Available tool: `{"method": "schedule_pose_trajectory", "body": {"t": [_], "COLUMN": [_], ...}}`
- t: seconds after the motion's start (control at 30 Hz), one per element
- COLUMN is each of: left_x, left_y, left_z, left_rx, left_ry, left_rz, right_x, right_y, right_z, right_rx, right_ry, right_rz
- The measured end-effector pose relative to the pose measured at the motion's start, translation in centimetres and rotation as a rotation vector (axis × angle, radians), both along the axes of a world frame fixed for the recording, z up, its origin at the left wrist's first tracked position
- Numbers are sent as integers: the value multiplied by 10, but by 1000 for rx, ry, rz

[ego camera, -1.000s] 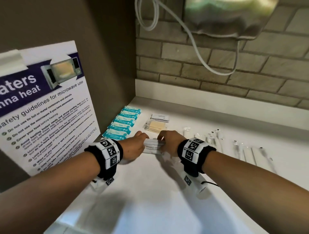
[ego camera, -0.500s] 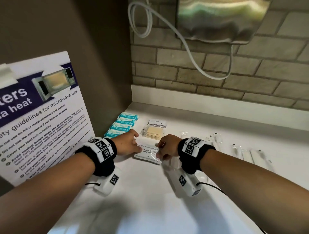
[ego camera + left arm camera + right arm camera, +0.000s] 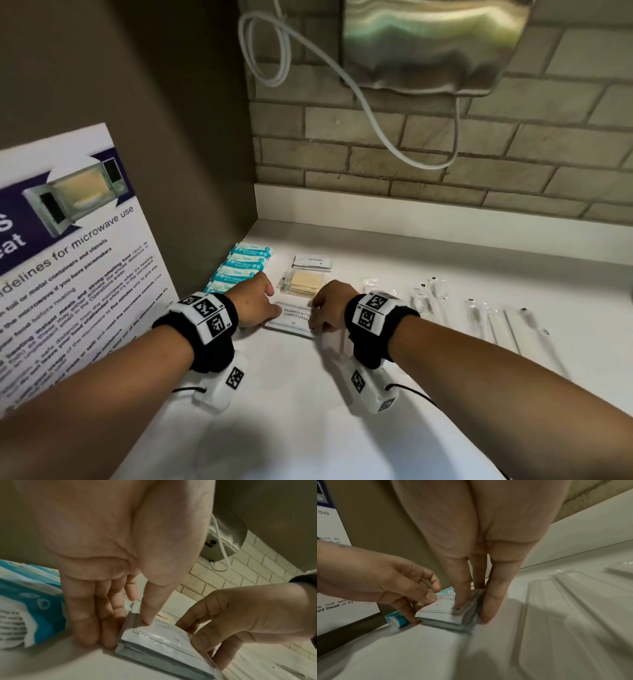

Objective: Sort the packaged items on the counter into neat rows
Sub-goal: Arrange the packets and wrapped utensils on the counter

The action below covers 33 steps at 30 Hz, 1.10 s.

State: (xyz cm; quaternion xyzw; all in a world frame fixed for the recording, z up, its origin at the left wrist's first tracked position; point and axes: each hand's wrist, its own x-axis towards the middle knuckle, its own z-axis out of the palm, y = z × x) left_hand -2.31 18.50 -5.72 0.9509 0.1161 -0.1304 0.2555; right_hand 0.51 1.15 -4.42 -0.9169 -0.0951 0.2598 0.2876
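Observation:
A small stack of white shampoo-with-conditioner sachets [image 3: 294, 318] lies flat on the white counter [image 3: 308, 411] between my hands. My left hand [image 3: 263, 306] pinches its left end, thumb on top and fingers against the edge; the left wrist view shows the stack [image 3: 154, 642] under that thumb [image 3: 145, 619]. My right hand [image 3: 320, 313] pinches the right end. In the right wrist view its thumb [image 3: 459, 601] presses the top of the stack [image 3: 440, 608] and its fingers [image 3: 489, 609] stand against the side.
A row of blue wipe packets [image 3: 245, 267] runs along the left wall. Behind the stack lie a beige clear-wrapped pack [image 3: 303, 284] and a toothpaste sachet [image 3: 311, 262]. Clear-wrapped toothbrushes [image 3: 479, 315] lie to the right. A poster [image 3: 68, 257] leans left; a dryer [image 3: 428, 44] hangs above.
The sachet stack, held up more on edge a second ago, now lies flat on the counter. Both hands keep hold of its ends. The head view has tilted slightly.

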Motion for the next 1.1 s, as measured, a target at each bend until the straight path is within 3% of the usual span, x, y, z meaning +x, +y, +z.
{"method": "schedule_pose_trajectory", "body": {"t": [0.8, 1.1], "left_x": [1, 0], "left_y": [-5, -7], "left_z": [6, 17], "left_rx": [52, 113], "left_ry": [-13, -128], "left_rz": [-59, -135], "right_x": [-2, -8], "right_y": [-1, -37], "right_z": [5, 30], "right_rx": [-79, -145], "right_ry": [-103, -237], "right_rz": [-46, 71]}}
